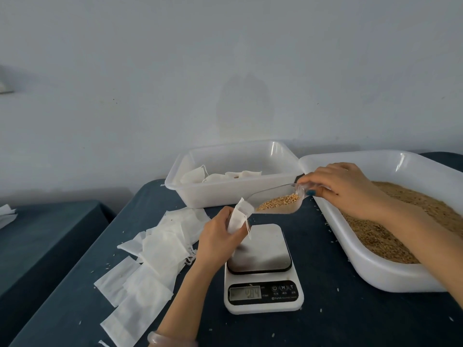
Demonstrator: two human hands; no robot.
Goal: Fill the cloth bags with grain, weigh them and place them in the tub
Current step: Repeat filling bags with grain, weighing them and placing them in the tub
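My left hand (pixel 220 236) grips a small white cloth bag (pixel 239 217) upright above the kitchen scale (pixel 260 269), its mouth held open. My right hand (pixel 343 189) pinches the handle of a clear plastic scoop (pixel 278 200) that holds brown grain. The scoop is tilted with its lip at the bag's mouth. A large white tub of grain (pixel 390 226) sits at the right. A clear tub (pixel 235 169) at the back holds a few filled bags (pixel 220 175).
A spread of empty white cloth bags (pixel 150 259) lies on the dark blue table (pixel 338 316) left of the scale. Stray grains dot the cloth. A second blue-covered table (pixel 50 236) stands at the far left. A pale wall rises behind.
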